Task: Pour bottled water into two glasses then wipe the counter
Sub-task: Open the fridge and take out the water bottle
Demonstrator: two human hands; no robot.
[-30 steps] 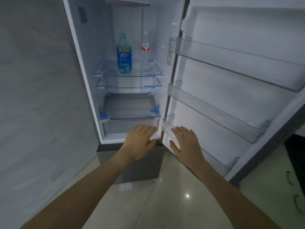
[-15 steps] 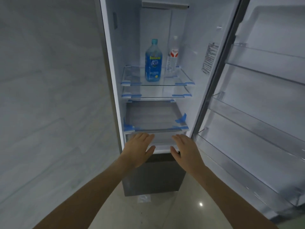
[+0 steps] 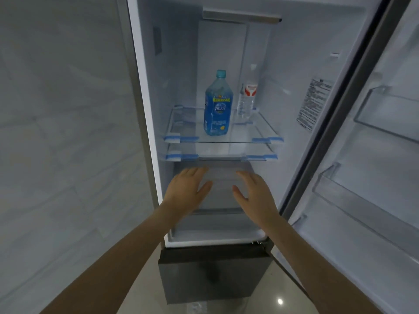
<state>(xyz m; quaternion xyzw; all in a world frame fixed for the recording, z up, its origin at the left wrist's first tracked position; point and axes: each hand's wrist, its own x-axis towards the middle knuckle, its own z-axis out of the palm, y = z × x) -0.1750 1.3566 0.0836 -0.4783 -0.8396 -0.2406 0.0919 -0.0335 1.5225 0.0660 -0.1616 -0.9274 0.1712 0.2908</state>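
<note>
Presently your left hand (image 3: 187, 189) and right hand (image 3: 255, 193) reach empty, fingers straight, below the glass shelf (image 3: 256, 132) where the blue bottle (image 3: 218, 105) and clear water bottle (image 3: 246, 99) stand upright, chilled.

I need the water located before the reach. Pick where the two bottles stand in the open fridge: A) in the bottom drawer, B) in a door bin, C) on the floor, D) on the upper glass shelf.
D: the blue bottle and the clear bottle stand upright on the upper glass shelf.
</note>
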